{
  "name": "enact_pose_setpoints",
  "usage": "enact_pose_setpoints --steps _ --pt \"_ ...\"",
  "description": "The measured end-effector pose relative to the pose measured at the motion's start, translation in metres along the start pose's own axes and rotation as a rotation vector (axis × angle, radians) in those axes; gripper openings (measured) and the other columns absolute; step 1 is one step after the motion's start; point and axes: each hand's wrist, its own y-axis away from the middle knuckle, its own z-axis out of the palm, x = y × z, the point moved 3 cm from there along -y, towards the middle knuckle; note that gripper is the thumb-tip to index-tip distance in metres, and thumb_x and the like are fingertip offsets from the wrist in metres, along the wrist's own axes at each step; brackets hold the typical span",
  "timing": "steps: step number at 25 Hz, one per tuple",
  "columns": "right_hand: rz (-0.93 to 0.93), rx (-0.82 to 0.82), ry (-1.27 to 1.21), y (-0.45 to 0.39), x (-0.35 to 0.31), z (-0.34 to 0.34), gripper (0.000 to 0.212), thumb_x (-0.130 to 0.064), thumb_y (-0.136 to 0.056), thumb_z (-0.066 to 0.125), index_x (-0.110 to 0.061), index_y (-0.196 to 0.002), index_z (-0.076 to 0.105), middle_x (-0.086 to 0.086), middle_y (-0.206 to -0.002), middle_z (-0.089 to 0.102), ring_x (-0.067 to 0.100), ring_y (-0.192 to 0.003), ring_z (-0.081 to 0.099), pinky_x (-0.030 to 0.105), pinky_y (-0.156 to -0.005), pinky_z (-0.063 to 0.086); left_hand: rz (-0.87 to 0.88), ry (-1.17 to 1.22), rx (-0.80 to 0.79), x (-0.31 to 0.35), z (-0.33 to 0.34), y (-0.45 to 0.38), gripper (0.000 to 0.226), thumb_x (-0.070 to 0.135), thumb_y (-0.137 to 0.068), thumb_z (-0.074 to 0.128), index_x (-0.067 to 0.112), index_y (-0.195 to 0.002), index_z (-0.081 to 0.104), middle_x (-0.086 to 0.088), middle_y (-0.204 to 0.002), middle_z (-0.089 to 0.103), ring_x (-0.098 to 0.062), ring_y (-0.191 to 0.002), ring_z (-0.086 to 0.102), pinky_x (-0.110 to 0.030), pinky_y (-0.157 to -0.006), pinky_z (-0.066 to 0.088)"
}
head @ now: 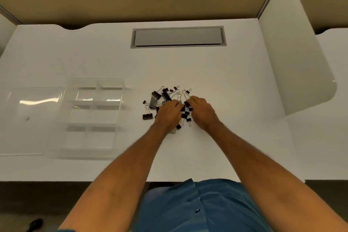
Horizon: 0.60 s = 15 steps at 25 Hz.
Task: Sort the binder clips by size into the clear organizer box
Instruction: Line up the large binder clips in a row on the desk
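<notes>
Currently: binder clips (pixel 160 98), heaped mid-desk (pixel 226 81); my left hand (pixel 168 113) and right hand (pixel 201 109) rest curled over them, grip unclear, presumably picking sizes; organizer box (pixel 90 117) at left, unfilled.

Left hand (pixel 168 114) and right hand (pixel 201 110) cover part of the binder clips (pixel 163 96). Fingertip grips are indiscernible.

Blue buttoned shirt (pixel 197 205), 2 bare forearms.
</notes>
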Motion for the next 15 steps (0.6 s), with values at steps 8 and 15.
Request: enact_pose_setpoints --steps 8,15 --pt "-0.006 0.04 0.047 -0.01 0.005 -0.002 0.023 -0.005 -0.09 0.054 -0.008 -0.112 0.059 0.013 -0.111 0.058 0.032 -0.09 0.054 0.044 -0.064 0.05 0.025 -0.066 0.043 -0.001 0.001 -0.012 0.019 0.015 -0.09 0.06 0.013 -0.109 0.063 -0.007 -0.102 0.062 -0.027 -0.089 0.058 -0.039 -0.065 0.049" --pt "0.041 -0.039 0.055 -0.015 0.002 -0.012 0.029 -0.005 -0.093 0.051 -0.012 -0.121 0.056 0.013 -0.114 0.057 0.033 -0.1 0.051 0.046 -0.072 0.05 0.032 -0.011 0.027 -0.004 -0.001 -0.01 0.024 0.004 -0.084 0.063 0.011 -0.106 0.057 -0.008 -0.103 0.06 -0.027 -0.09 0.055 -0.039 -0.067 0.046"
